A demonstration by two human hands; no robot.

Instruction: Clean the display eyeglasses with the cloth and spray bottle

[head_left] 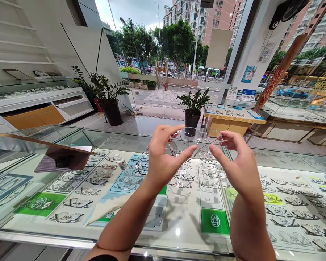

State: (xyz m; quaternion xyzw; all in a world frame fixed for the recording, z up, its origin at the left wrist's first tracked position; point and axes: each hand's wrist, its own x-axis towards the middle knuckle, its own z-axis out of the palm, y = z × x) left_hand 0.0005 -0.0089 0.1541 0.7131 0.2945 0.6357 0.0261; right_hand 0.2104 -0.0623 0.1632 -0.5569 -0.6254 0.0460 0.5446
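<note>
A pair of thin-rimmed eyeglasses (190,127) is held up over the glass counter, its lenses facing me. My left hand (165,154) grips the frame's left side, with the index finger along the top and the thumb stretched below the lens. At the other side my right hand (237,159) holds the frame near the hinge, its fingers curled behind and its thumb below. Beneath both hands, rows of eyeglasses (184,177) lie inside the display case. A small white bottle (121,161) stands left of my left hand, and a cream cloth (108,207) lies near my left forearm.
The glass display counter (179,242) spans the front. A tilted brown-framed mirror or board (38,143) stands on its left, and a clear-sided box (159,215) sits by my left forearm. Beyond are potted plants (112,113) (192,108), another display table (233,119) and glass doors.
</note>
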